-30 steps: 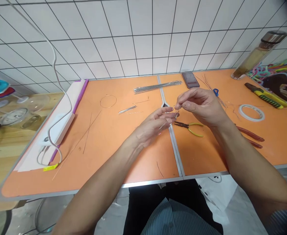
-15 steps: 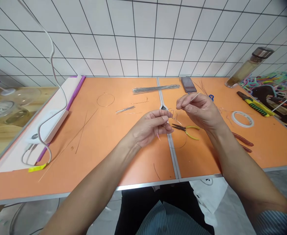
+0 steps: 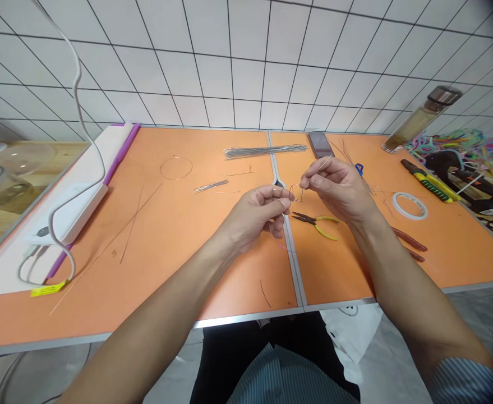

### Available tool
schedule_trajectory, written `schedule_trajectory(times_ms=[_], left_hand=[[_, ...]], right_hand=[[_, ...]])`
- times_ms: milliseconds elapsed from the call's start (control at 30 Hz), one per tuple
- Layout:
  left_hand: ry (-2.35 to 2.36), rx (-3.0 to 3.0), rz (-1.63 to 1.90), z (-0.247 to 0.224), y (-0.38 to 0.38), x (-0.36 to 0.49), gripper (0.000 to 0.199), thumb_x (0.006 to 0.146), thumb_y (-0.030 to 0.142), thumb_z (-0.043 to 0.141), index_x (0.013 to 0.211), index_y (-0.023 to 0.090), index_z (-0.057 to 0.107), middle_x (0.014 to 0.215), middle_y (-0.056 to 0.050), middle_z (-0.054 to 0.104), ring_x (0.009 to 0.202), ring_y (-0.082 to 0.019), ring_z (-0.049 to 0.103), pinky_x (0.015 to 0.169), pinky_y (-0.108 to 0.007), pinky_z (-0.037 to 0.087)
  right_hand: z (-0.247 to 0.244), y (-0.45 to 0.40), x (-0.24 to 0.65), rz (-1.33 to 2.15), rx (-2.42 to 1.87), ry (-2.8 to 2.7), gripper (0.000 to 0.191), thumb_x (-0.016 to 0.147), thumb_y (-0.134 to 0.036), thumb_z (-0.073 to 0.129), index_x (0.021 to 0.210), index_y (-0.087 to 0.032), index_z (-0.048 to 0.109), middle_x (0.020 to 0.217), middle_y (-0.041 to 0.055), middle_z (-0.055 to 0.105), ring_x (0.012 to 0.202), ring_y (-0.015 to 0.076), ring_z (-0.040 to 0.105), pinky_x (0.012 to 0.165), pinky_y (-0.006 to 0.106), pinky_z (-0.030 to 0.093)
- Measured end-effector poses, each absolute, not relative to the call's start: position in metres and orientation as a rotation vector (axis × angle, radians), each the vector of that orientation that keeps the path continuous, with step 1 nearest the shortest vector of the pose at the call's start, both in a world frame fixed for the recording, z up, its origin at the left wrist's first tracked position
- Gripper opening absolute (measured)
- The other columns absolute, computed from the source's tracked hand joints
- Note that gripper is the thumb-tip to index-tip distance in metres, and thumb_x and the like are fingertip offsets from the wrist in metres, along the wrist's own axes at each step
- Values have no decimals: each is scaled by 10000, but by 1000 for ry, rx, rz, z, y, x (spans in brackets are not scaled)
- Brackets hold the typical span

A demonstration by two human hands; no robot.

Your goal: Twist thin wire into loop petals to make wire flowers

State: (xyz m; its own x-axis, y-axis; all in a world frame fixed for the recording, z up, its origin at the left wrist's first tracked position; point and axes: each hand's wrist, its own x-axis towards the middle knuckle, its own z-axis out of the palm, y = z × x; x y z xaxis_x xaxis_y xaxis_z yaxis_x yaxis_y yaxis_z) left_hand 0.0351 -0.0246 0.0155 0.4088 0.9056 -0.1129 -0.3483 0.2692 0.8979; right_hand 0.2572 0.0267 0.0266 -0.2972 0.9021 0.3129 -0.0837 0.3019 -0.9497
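Note:
My left hand (image 3: 254,212) and my right hand (image 3: 336,188) are raised above the middle of the orange table (image 3: 145,269), close together. Between them runs a thin metal wire (image 3: 295,193), bent into small loops. Both hands pinch it with their fingertips. A straight end of wire (image 3: 326,163) sticks up past my right fingers. Just below the hands lie yellow-handled pliers (image 3: 316,225), not touched by either hand. A pink strand (image 3: 280,244) shows under my left hand.
Farther back lie a bundle of steel rods (image 3: 265,151), a wire ring (image 3: 176,168), and a phone (image 3: 321,145). To the right are a tape roll (image 3: 409,206), a yellow-and-black tool (image 3: 429,179), and red-handled pliers (image 3: 409,239). A white cable (image 3: 78,90) hangs at left.
The whole scene has shifted slightly left and the table sits a little lower as my head turns. My hands have come closer together, still holding the wire.

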Motion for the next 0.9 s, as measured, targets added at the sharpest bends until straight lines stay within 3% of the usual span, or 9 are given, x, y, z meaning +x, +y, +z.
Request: schedule_trajectory(times_ms=[167,367,467,767,900], left_hand=[[756,948,966,13,-25,36,228,877,354,877,927,156,778,737,25,617,490,-55,512,419,-199,469],[792,966,993,13,-26,38,376,780,444,977,873,159,750,687,34,626,450,-44,472,384,-192,404],[806,976,1002,13,-26,38,354,825,444,945,831,164,728,671,30,639,436,-43,471,381,-190,393],[863,963,974,11,-24,37,295,920,405,865,848,167,706,816,-60,818,455,-64,540,431,-204,470],[879,933,923,14,-25,37,346,936,485,844,913,159,732,864,-97,841,479,-87,587,462,-223,519]], right_hand=[[24,25,256,1238,-770,-1558,261,839,-434,972,952,-256,819,856,18,790,821,192,727,796,345,597],[22,24,253,1278,-751,-1574,262,866,-439,965,958,-242,817,868,19,797,780,154,711,769,305,585],[21,23,252,1254,-783,-1595,271,875,-462,956,974,-249,820,889,22,801,792,166,718,769,318,600],[15,23,248,1280,-835,-1579,239,857,-421,964,969,-254,833,901,17,792,806,174,708,717,308,612],[11,24,247,1268,-861,-1572,253,827,-410,986,955,-254,833,880,10,772,790,172,695,695,306,602]])
